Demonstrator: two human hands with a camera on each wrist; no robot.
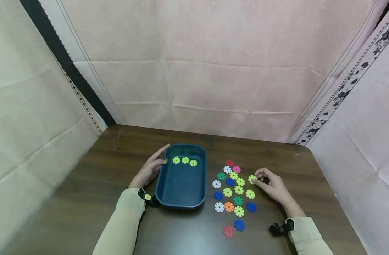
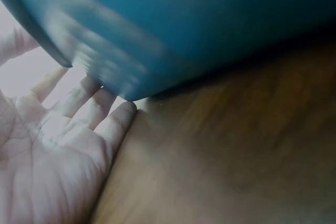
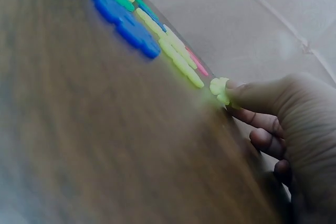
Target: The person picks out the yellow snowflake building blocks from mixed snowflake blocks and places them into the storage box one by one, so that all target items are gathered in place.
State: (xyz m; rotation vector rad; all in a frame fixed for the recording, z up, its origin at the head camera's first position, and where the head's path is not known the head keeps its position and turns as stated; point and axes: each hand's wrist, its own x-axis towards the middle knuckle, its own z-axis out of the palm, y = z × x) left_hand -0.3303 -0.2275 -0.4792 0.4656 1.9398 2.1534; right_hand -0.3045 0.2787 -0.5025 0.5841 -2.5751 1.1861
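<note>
In the head view a blue tray (image 1: 181, 184) holds three yellow-green discs (image 1: 185, 160) in a row near its far end. My left hand (image 1: 149, 169) holds the tray's left side near the far corner, thumb at the rim; in the left wrist view the fingers of the hand (image 2: 63, 129) lie against the outer wall of the tray (image 2: 173, 30). My right hand (image 1: 274, 186) pinches a yellow-green flower-shaped disc (image 1: 252, 179) between thumb and fingers, right of the loose discs. The right wrist view shows that disc (image 3: 219, 89) tilted at the thumb tip of the hand (image 3: 294, 124).
Loose discs in white, blue (image 1: 251, 207), green (image 1: 238, 200), orange (image 1: 229, 207), red (image 1: 228, 231), pink and yellow-green lie between the tray and my right hand on the brown table (image 1: 95, 198). Pale cloth (image 1: 194, 88) hangs behind the table and at both sides.
</note>
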